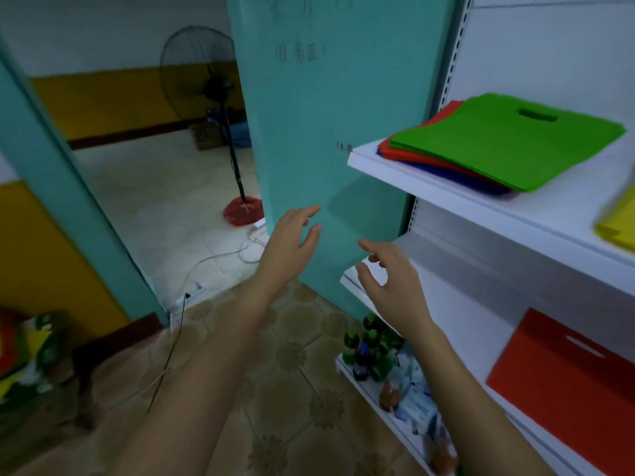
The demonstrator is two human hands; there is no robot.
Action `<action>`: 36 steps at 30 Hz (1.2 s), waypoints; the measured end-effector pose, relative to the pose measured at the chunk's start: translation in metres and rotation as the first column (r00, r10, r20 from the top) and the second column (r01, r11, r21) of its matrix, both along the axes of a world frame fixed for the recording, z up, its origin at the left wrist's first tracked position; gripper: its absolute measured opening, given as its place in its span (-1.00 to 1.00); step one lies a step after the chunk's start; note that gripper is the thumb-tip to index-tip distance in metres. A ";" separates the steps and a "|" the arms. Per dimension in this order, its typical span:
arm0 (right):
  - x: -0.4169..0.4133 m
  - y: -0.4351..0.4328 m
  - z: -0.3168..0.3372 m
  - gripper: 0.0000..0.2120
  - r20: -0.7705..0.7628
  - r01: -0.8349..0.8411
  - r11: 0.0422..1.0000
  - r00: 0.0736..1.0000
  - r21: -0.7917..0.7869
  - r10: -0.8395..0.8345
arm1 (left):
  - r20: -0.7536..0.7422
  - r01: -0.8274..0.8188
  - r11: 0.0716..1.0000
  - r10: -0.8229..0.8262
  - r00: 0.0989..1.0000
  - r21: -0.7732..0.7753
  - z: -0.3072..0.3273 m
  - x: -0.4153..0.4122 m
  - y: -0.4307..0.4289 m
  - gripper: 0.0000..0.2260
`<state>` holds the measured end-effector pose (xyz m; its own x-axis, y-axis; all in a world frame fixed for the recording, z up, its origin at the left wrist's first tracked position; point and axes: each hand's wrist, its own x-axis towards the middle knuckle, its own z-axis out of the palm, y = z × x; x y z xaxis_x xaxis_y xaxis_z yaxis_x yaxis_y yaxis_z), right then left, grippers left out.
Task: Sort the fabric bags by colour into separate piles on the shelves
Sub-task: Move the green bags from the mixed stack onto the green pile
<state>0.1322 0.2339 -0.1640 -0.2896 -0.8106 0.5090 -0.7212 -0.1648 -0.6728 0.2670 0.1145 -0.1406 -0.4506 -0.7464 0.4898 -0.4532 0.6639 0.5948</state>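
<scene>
From the head view, both arms reach forward with nothing held. The left grip (292,235) is spread, fingers loosely fanned in front of a teal panel (326,115). The right grip (388,280) is likewise spread and slightly curled, hovering off the front corner of the middle shelf (457,304). The unsorted stack lies on the upper shelf (446,197), at about 1 o'clock from the right grip and well apart from it: a green bag (508,139) on top, a red bag (398,151) under it, and a blue bag (446,173) at the bottom. The green bag's near edge follows the shelf front, running roughly from 10 to 4 o'clock, and its handle slot is on the far side. The right grip is clearly nearer to the stack than the left, which sits at its 10 o'clock, so the reach up and rightward is probably the right's to lead. A yellow bag (615,225) shows at the frame's 3 o'clock edge on the same shelf. A lone red bag on the middle shelf (563,379) lies at 4 o'clock from the right grip, a likely start for the red pile.
</scene>
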 end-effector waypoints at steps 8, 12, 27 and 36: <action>-0.044 -0.095 0.067 -0.65 -0.098 0.114 0.976 0.986 -0.187 -0.134 | -0.083 0.106 0.983 -0.119 0.989 -0.147 0.052 -0.068 -0.111 -0.71; -0.084 -0.116 0.104 -0.68 -0.117 0.265 0.921 0.944 -0.286 -0.308 | -0.114 0.287 0.943 -0.307 0.945 -0.168 0.072 -0.132 -0.148 -0.69; -0.244 -0.061 0.127 -0.73 0.219 0.834 0.303 0.224 0.462 -0.950 | 0.287 0.600 0.797 -0.591 0.754 0.066 0.126 -0.328 -0.196 -0.72; -0.243 -0.085 0.116 -0.58 0.205 0.899 0.270 0.209 0.344 -0.956 | 0.159 0.491 0.825 -0.545 0.823 0.280 0.106 -0.341 -0.220 -0.65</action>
